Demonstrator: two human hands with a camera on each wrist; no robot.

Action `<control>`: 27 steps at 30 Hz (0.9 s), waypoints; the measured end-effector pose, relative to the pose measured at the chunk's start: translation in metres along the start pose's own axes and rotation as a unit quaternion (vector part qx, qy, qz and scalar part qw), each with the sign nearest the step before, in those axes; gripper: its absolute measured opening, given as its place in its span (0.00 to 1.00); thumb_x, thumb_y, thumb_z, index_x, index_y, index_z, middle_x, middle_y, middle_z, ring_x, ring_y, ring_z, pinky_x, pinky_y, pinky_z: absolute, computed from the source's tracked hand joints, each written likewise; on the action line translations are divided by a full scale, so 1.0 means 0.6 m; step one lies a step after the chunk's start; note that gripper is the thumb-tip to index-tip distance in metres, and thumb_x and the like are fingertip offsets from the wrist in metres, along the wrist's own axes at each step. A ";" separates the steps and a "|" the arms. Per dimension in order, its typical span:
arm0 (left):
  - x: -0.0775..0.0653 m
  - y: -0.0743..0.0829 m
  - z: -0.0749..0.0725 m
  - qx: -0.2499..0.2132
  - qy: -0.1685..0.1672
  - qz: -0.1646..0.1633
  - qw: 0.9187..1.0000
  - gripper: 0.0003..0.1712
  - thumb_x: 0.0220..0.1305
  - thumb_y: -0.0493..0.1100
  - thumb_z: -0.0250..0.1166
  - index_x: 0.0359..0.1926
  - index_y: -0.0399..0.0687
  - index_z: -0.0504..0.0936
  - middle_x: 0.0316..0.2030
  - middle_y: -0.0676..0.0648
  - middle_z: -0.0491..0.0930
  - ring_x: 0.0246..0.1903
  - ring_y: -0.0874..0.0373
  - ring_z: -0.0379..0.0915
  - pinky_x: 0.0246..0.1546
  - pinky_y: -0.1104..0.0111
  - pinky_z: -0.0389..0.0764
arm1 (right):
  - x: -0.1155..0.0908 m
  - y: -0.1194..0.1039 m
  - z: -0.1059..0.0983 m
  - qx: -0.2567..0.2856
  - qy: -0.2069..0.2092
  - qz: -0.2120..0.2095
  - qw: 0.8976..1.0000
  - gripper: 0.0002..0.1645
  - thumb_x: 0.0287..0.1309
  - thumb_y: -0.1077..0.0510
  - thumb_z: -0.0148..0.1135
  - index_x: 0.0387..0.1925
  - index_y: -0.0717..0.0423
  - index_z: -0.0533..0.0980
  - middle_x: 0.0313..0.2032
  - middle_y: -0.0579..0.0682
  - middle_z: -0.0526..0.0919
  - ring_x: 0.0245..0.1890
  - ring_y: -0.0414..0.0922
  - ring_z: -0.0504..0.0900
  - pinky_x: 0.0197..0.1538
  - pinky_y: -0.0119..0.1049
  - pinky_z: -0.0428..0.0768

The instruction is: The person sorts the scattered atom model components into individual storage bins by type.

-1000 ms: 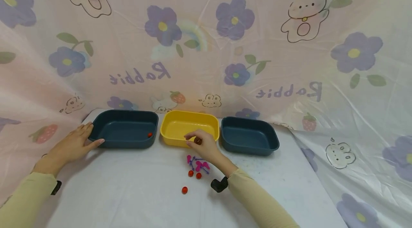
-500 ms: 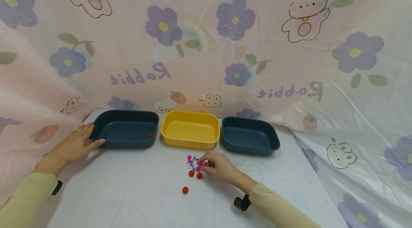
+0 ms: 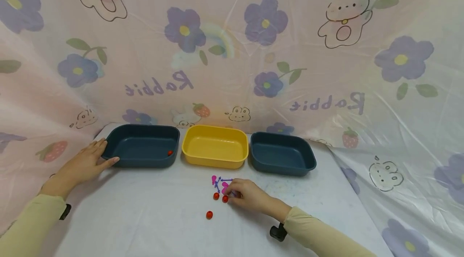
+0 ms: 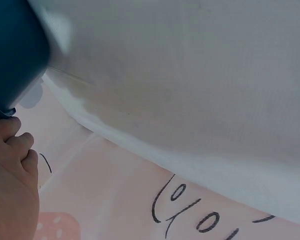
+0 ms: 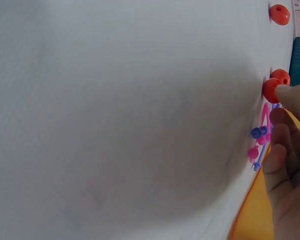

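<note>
My left hand (image 3: 81,164) grips the left end of the left dark blue bin (image 3: 141,163), thumb at its front rim. In the left wrist view its fingers (image 4: 10,127) bend at the bin's edge. My right hand (image 3: 250,194) is low over the table, fingers loosely bent beside a red bead (image 3: 225,199). In the right wrist view the thumb touches this bead (image 5: 272,91), while the other fingers stand apart from it. A second red bead (image 3: 216,196) lies alongside. Small pink pieces (image 3: 214,179) and thin purple rods (image 3: 218,187) lie just behind, partly hidden by the fingers.
Between the two dark blue bins stands a yellow bin (image 3: 214,163); the right dark blue bin (image 3: 282,169) is beside it. One red bead (image 3: 170,153) sits inside the left bin. Another red bead (image 3: 209,215) lies nearer on the white table (image 3: 152,216). A printed curtain hangs behind.
My right hand has come down from in front of the yellow bin to the pink pieces, then shifted slightly nearer, to a red bead. The left hand stays at its bin.
</note>
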State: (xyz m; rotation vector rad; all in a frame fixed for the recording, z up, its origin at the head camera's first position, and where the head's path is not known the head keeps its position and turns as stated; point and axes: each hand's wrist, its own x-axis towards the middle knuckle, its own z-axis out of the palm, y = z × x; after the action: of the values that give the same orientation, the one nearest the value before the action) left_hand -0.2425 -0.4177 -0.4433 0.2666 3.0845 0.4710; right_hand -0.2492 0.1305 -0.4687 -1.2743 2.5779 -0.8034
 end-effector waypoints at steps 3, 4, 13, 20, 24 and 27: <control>0.000 0.000 0.000 0.002 -0.001 0.000 1.000 0.56 0.78 0.65 0.52 0.75 0.15 0.46 0.75 0.17 0.45 0.74 0.19 0.37 0.71 0.28 0.47 | -0.001 0.000 0.001 -0.001 -0.004 0.005 1.000 0.10 0.64 0.62 0.73 0.46 0.52 0.86 0.41 0.45 0.85 0.33 0.38 0.76 0.38 0.23 0.79; 0.001 0.000 0.000 0.002 -0.001 0.000 1.000 0.56 0.78 0.65 0.53 0.75 0.15 0.46 0.75 0.17 0.44 0.74 0.19 0.37 0.71 0.28 0.47 | 0.000 0.001 0.002 0.000 -0.005 0.007 1.000 0.10 0.64 0.62 0.73 0.46 0.52 0.86 0.41 0.44 0.85 0.33 0.37 0.76 0.37 0.22 0.78; 0.000 0.003 -0.002 0.002 -0.007 -0.006 1.000 0.57 0.78 0.66 0.52 0.75 0.15 0.47 0.75 0.17 0.44 0.74 0.18 0.37 0.71 0.28 0.47 | 0.005 0.007 0.012 0.001 -0.019 0.023 1.000 0.10 0.65 0.58 0.73 0.47 0.48 0.86 0.39 0.37 0.83 0.32 0.33 0.73 0.37 0.22 0.78; 0.000 0.003 -0.002 -0.002 -0.008 -0.005 1.000 0.57 0.78 0.66 0.52 0.75 0.15 0.46 0.75 0.17 0.44 0.74 0.19 0.36 0.71 0.27 0.46 | 0.007 0.007 0.015 -0.006 -0.019 0.017 1.000 0.10 0.65 0.57 0.73 0.47 0.47 0.86 0.37 0.36 0.82 0.31 0.32 0.72 0.36 0.22 0.77; -0.001 0.003 -0.002 0.001 -0.006 -0.006 1.000 0.57 0.78 0.66 0.52 0.75 0.15 0.47 0.75 0.17 0.44 0.74 0.19 0.36 0.71 0.28 0.47 | 0.007 0.005 0.014 -0.002 -0.016 0.018 1.000 0.10 0.64 0.58 0.73 0.47 0.47 0.86 0.37 0.36 0.82 0.31 0.32 0.72 0.35 0.22 0.77; -0.001 0.003 -0.003 0.002 -0.007 -0.005 1.000 0.57 0.78 0.66 0.52 0.75 0.15 0.47 0.75 0.17 0.44 0.74 0.19 0.37 0.71 0.28 0.47 | 0.006 0.003 0.012 0.004 -0.011 0.017 1.000 0.10 0.64 0.58 0.73 0.46 0.48 0.86 0.37 0.37 0.82 0.31 0.32 0.72 0.35 0.23 0.77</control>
State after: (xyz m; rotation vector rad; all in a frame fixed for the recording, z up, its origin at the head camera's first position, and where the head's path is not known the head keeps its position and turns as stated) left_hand -0.2415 -0.4164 -0.4412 0.2535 3.0730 0.4606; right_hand -0.2501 0.1256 -0.4755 -1.2272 2.5683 -0.7894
